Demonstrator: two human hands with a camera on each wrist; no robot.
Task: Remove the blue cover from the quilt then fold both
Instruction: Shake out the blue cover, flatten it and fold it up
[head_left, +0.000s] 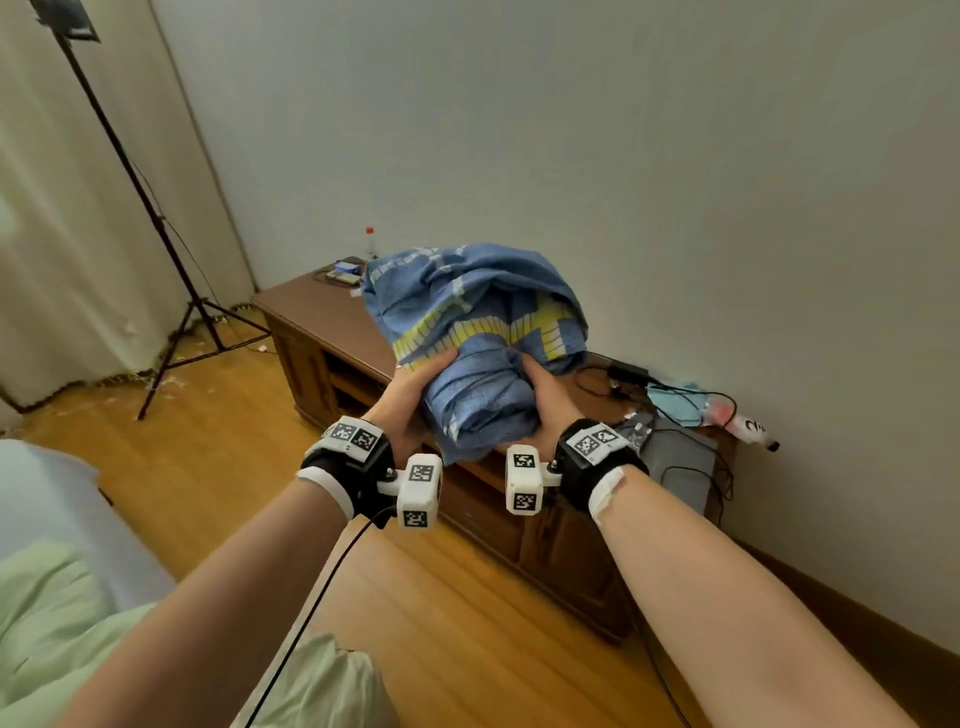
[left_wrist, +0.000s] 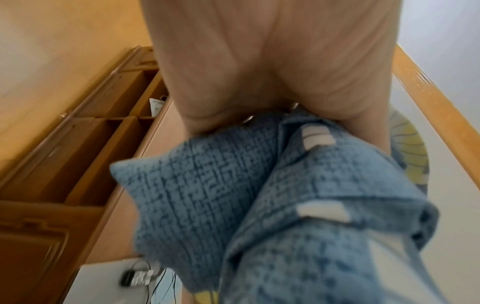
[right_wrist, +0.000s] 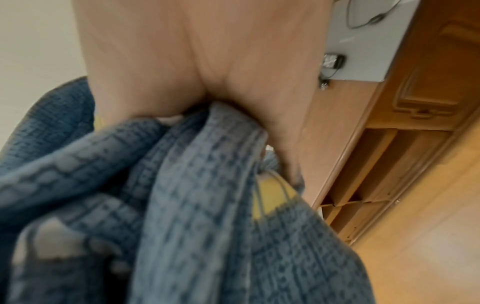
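Both bare hands, left hand (head_left: 410, 397) and right hand (head_left: 548, 402), grip either side of the bundled blue woven cover with yellow and white patches (head_left: 480, 332), holding it over the low brown wooden table (head_left: 317, 317) against the wall.

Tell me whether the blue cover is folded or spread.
Bundled, not spread: the blue cover sits bunched in thick creased layers over the wooden cabinet, gripped by the left hand and right hand. Neatness cannot be judged.
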